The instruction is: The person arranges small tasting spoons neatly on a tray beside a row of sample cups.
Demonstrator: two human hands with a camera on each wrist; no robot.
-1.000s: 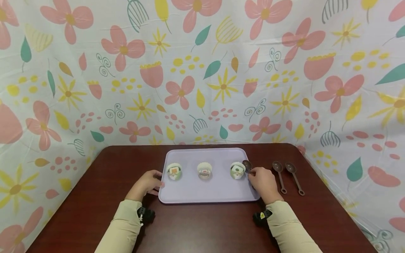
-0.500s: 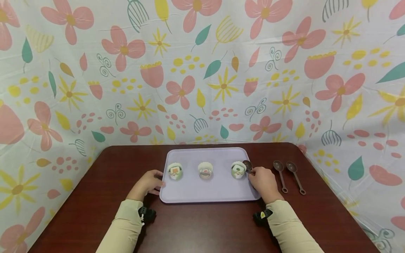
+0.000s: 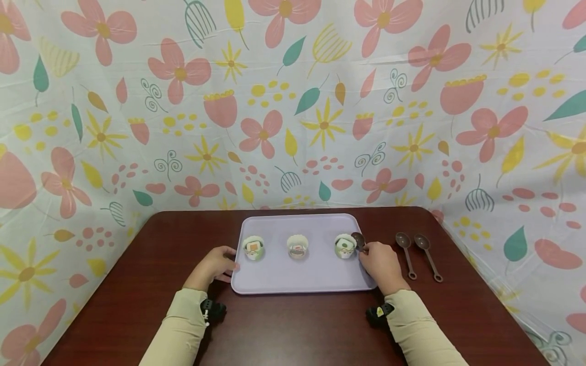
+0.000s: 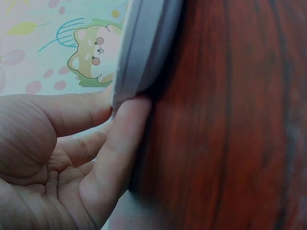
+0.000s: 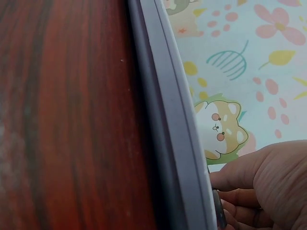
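Pinching the lavender tray (image 3: 297,278) at left is the left hand (image 3: 216,263); the right hand (image 3: 381,265) is holding a brown measuring spoon (image 3: 358,239).

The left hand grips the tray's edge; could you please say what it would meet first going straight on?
Over the tray, the left hand would probably meet the leftmost cup; depth is unclear.

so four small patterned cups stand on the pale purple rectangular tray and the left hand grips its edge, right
Not four: the head view shows three small patterned cups on the pale purple rectangular tray. The left hand does grip its edge.
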